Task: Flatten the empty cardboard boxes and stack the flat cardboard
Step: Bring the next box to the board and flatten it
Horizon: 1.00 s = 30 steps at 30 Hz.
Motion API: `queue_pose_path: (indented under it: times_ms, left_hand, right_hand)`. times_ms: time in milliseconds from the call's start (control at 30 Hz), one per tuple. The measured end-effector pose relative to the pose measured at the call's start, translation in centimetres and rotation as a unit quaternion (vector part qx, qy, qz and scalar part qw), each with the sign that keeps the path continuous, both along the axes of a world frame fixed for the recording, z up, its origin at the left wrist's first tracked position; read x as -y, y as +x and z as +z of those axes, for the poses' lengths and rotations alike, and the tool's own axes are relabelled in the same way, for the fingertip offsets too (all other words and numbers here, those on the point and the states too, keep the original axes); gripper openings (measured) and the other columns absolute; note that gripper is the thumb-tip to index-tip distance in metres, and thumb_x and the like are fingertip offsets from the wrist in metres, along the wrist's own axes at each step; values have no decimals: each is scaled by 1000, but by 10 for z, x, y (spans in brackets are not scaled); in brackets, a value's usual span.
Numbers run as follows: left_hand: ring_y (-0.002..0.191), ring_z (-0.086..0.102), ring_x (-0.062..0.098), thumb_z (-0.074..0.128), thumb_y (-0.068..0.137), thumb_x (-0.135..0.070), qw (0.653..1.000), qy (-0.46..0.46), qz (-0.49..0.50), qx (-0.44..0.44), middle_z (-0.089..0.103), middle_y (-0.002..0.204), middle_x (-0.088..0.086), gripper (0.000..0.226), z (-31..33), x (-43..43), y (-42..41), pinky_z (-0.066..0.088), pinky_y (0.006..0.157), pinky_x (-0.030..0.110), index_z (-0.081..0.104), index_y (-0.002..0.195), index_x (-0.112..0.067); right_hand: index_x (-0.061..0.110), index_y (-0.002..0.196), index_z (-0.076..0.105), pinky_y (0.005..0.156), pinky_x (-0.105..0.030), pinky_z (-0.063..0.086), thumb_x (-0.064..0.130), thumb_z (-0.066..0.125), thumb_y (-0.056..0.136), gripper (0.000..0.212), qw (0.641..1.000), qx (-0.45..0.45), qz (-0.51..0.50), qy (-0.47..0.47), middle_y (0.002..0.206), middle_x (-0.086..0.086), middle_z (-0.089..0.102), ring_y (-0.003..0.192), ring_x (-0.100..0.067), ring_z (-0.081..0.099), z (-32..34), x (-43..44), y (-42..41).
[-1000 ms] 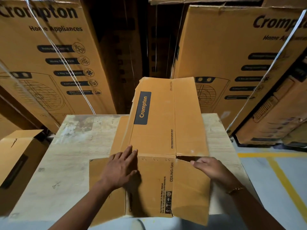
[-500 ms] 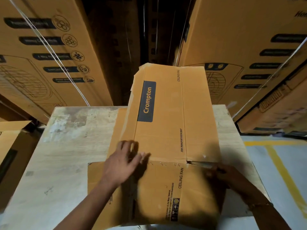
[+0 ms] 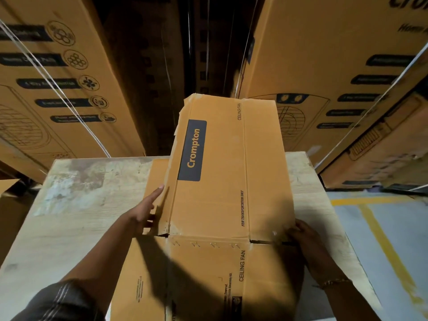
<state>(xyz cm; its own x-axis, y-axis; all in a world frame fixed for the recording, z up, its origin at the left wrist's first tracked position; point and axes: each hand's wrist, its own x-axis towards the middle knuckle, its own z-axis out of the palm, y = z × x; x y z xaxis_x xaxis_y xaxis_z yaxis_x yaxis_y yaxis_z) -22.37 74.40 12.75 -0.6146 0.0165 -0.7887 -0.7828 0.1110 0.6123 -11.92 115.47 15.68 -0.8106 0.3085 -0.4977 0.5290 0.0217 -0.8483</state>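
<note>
A long brown Crompton ceiling fan box (image 3: pixel 222 172) lies lengthwise on a pale wooden table (image 3: pixel 92 205), its near end flaps spread open toward me. My left hand (image 3: pixel 146 210) rests flat against the box's left side wall near the flap fold, fingers stretched forward. My right hand (image 3: pixel 303 237) grips the box's right edge at the flap fold, fingers curled over the cardboard. The near flaps (image 3: pixel 208 281) lie in my arms' shadow. A second flat cardboard piece (image 3: pixel 157 172) shows under the box on its left.
Tall stacked Crompton cartons (image 3: pixel 58 89) with white straps stand behind the table on the left and on the right (image 3: pixel 347 77), a dark gap between them. A brown box (image 3: pixel 9 200) sits left of the table. Grey floor with yellow lines (image 3: pixel 382 239) lies at right.
My left hand slid off the near flap's top onto the box's left side wall. My right hand moved from the flap's top to the right edge. The view came closer to the box.
</note>
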Motion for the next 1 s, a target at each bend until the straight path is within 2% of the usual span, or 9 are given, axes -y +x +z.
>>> queue_pose_path:
  times_ms: [100,167,267,333,467,600,833,933,1000]
  left_hand:
    - [98,65,36,60,84,-71,995,-67,48,-48,67,114,20,78,-5,7,6,55,88,48,60,124,-3]
    - [81,64,32,59,80,-78,969,-198,86,-118,70,97,20,85,-9,21,19,52,71,42,61,106,2]
    - [69,57,29,53,82,-80,930,-316,103,-159,58,76,9,77,-6,39,53,39,60,37,49,93,-4]
    - [74,58,31,54,88,-73,909,-357,121,-176,57,79,8,65,2,44,69,37,58,37,45,96,-9]
    - [74,59,31,55,95,-60,869,-422,118,-229,60,80,7,44,19,49,55,45,63,40,46,93,-16]
    - [73,57,32,56,94,-61,842,-464,111,-253,59,80,4,43,24,49,52,48,64,42,44,95,-19]
    - [71,57,32,52,99,-53,844,-465,44,-265,64,83,9,37,40,38,47,43,59,39,39,98,-19]
    - [71,62,33,58,99,-33,820,-462,-41,-335,65,86,5,22,56,4,57,45,61,39,36,102,-26]
    - [72,65,32,61,93,-22,795,-464,-131,-368,63,93,-1,28,58,-31,65,46,60,38,37,106,-28]
  right_hand:
    - [0,115,68,93,-52,52,-3,56,96,23,1000,-10,-7,2,109,-24,73,104,-42,68,-5,-2,2]
    - [2,115,69,96,-57,50,-2,58,95,22,1000,-16,-6,1,106,-21,75,103,-42,69,-1,-1,6]
    - [4,107,71,79,-39,59,0,60,95,16,999,-34,19,10,97,-20,76,88,-32,72,9,7,14]
    - [3,101,71,64,-24,57,-3,59,94,16,997,-40,39,47,89,-19,76,77,-26,73,10,10,10]
    - [16,79,66,74,-41,55,8,68,91,14,968,1,106,229,78,-7,71,78,-32,67,-6,17,-23]
    - [15,69,47,67,-38,39,32,68,92,35,935,15,124,330,70,-2,52,72,-26,50,-13,41,-23]
    - [15,82,52,73,-43,49,35,69,91,28,915,-3,118,386,81,-10,66,84,-40,64,-14,42,-19]
    - [22,90,49,64,-40,49,38,65,92,22,890,-52,135,432,74,-5,65,74,-36,64,-14,63,-13]
    - [21,97,50,57,-33,44,32,63,95,17,882,-100,146,436,71,0,63,61,-26,61,-13,79,-9]
